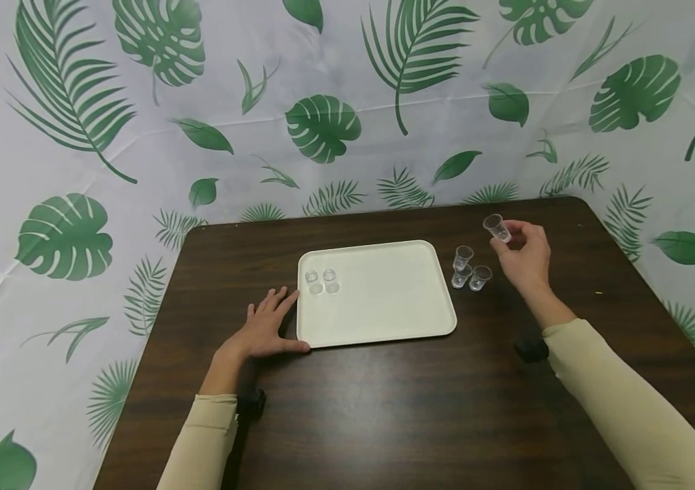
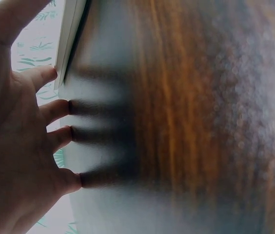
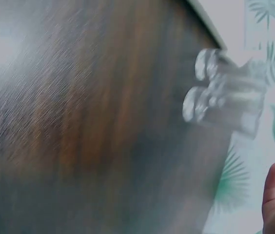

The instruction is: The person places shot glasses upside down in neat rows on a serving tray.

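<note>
The step in hand appears to be moving a cup: at the upper right of the head view, the right hand (image 1: 525, 256) has one clear cup (image 1: 497, 227) pinched between thumb and fingertips. The grip sits toward the cup's narrow base, so the wide mouth stands free of the fingers, tilted to the upper left of the frame. Just left of and below that hand, three loose cups (image 1: 480, 278) stand mouth up on the table (image 1: 372, 422), none of them in its grasp. The left hand (image 1: 264, 333) holds nothing; its fingers are spread wide and fairly straight at the left edge of the tray (image 1: 390, 292), with the thumb by the lower left corner, perhaps steadying it. Near the tray's upper left corner are clear upturned cups (image 1: 329, 275), seemingly two, standing mouth down, though their see-through walls make the count unsure. If the held cup is meant to join them, the move would call for carrying it left over the tray, rolling the wrist to turn the mouth down, and lowering it onto bare tray without knocking its neighbours.
</note>
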Motion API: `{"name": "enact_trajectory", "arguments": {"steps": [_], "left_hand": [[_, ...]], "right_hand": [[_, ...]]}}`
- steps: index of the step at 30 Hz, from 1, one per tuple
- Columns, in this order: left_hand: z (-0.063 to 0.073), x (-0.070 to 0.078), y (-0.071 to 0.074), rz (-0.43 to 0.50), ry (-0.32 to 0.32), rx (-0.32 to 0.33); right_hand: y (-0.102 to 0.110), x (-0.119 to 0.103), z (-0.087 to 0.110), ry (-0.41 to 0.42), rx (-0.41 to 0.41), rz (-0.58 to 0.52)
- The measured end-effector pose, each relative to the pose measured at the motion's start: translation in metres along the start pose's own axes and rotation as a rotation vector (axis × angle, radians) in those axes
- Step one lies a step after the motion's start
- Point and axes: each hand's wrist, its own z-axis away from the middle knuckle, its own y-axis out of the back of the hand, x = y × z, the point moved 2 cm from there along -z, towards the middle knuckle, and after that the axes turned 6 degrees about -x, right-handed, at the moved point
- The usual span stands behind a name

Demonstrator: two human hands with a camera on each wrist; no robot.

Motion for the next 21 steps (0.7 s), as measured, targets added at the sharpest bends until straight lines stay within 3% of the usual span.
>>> {"name": "enact_trajectory", "arguments": {"steps": [7,21], "left_hand": [[0.000,0.001,-0.001,-0.007,0.007,-0.001],[0.002,0.001,0.000,-0.006,0.012,0.001]], "right_hand": [[-0.014,-0.029,0.001,0.030,-0.028,-0.079],[-0.056,-0.072,0.011,0.072,-0.247,-0.154]]}}
